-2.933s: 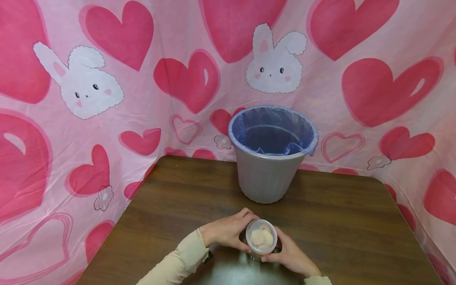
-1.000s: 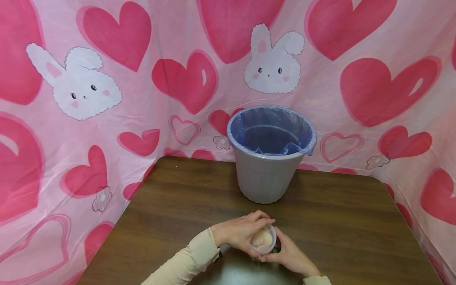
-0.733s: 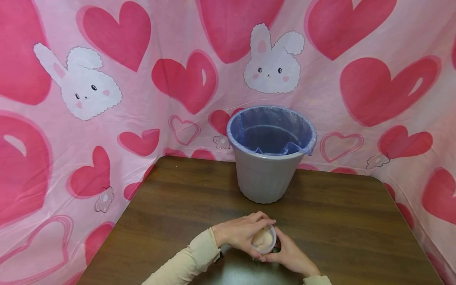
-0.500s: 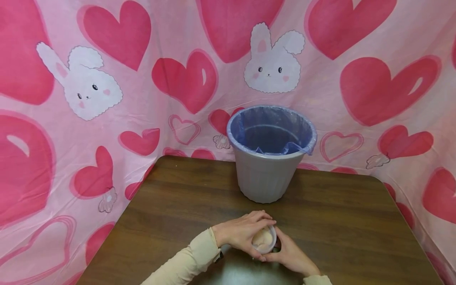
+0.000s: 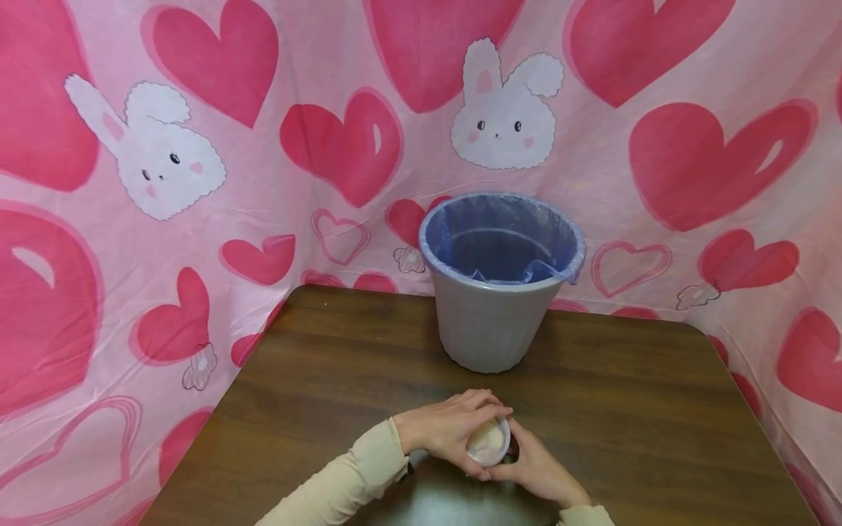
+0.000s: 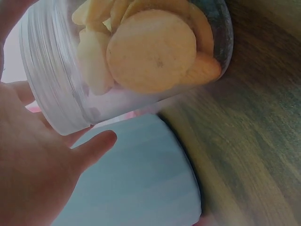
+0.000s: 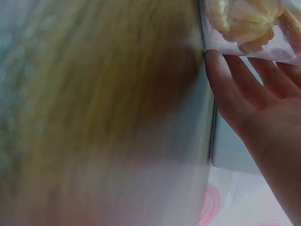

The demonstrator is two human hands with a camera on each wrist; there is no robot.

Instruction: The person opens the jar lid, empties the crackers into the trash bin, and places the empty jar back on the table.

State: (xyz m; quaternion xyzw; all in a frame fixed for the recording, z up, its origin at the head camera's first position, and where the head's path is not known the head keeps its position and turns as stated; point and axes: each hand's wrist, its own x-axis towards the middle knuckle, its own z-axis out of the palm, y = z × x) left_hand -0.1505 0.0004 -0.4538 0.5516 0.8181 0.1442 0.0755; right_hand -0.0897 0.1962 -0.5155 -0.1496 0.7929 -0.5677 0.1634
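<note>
A clear plastic jar stands on the table in front of me, with pale round cookies inside. Its see-through ribbed screw lid is on. My left hand reaches over the top and grips the lid between thumb and fingers, covering part of it. On the other side my right hand holds the lower part of the jar. In the right wrist view its fingers lie along the jar wall close to the tabletop, and more cookies show through the plastic.
Behind the jar stands a light grey bin with a blue bag liner folded over its rim. The brown wooden table has rounded far corners. A pink cloth with hearts and rabbits hangs around it.
Since the earliest frame my left hand has moved from the jar's left side up over the lid. Over the last second both hands and the jar look almost still.
</note>
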